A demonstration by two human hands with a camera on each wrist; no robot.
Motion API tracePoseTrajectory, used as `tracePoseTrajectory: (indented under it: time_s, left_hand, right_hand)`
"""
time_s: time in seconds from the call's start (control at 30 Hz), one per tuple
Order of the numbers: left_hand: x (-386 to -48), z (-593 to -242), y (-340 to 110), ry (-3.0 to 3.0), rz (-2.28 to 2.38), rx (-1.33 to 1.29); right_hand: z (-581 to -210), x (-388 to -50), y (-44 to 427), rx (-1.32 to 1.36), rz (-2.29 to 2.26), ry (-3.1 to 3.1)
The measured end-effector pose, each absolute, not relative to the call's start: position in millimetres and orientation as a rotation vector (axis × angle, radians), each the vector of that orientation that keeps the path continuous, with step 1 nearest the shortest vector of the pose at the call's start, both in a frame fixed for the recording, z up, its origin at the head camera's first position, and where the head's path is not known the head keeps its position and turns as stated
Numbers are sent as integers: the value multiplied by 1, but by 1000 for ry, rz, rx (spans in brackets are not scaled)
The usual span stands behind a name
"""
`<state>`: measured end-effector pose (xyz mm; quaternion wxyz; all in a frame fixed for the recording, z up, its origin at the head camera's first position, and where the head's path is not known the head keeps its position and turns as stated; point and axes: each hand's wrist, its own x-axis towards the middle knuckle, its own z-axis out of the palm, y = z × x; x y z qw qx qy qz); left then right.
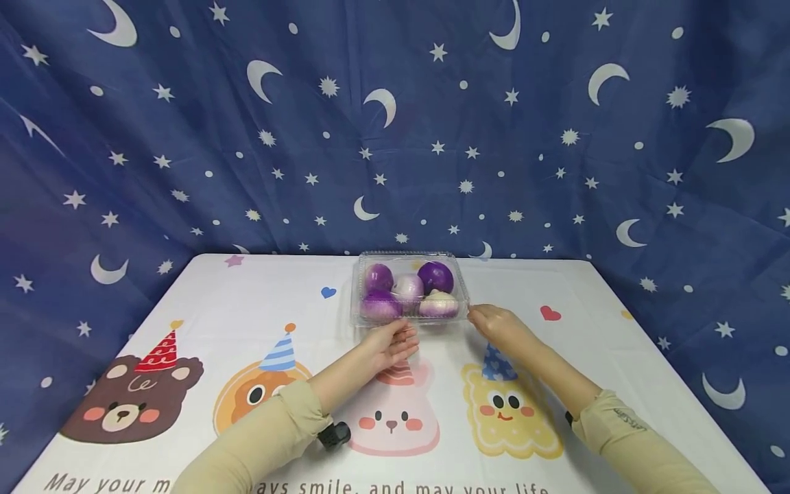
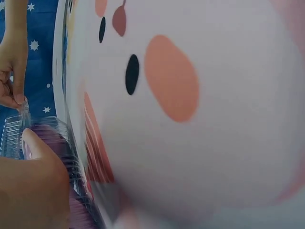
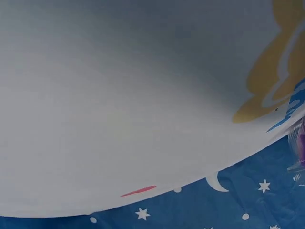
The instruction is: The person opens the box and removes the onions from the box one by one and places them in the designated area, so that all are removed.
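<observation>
A clear plastic box (image 1: 354, 295) with its lid down holds several purple and whitish onions (image 1: 435, 277) near the table's back edge. At the box's front right corner, my right hand (image 1: 505, 331) pinches the plastic edge between thumb and fingers; the left wrist view shows this right hand (image 2: 13, 67) on a clear tab. My left hand (image 1: 387, 346) is at the front side, palm turned up, fingers loosely bent and holding nothing. Its thumb tip lies against the box front in the left wrist view, where the left hand (image 2: 35, 191) covers part of the box.
A white tablecloth (image 1: 247, 295) with cartoon animals, hearts and lettering covers the table. Behind it hangs a blue curtain (image 1: 420, 199) with moons and stars. The right wrist view shows mostly cloth, with a bit of the box (image 3: 296, 167) at its right edge.
</observation>
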<state>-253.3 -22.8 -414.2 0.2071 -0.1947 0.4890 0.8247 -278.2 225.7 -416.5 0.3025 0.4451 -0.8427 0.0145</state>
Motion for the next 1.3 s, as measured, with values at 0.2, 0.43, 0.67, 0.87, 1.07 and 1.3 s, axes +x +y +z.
tracePoseTrajectory:
  time_s: [0.2, 0.43, 0.67, 0.87, 1.07, 1.3]
  left_hand:
    - [-259, -409, -8, 1316, 2293, -568]
    - [-266, -409, 15, 1312, 2277, -553]
    - [-266, -407, 33, 1303, 2260, -561]
    - [-268, -409, 38, 1283, 2259, -574]
    - [-270, -412, 43, 1270, 2228, -539]
    - [-273, -418, 40, 1336, 2208, -488]
  right_hand:
    - [-416, -281, 227, 1136, 81, -2263]
    - [-416, -284, 225, 1080, 168, -2329]
    - [-418, -284, 225, 1048, 231, -2329]
    - [-419, -284, 221, 1074, 221, -2281]
    - [-421, -283, 221, 1091, 227, -2232]
    - [-421, -282, 212, 1110, -128, -2106]
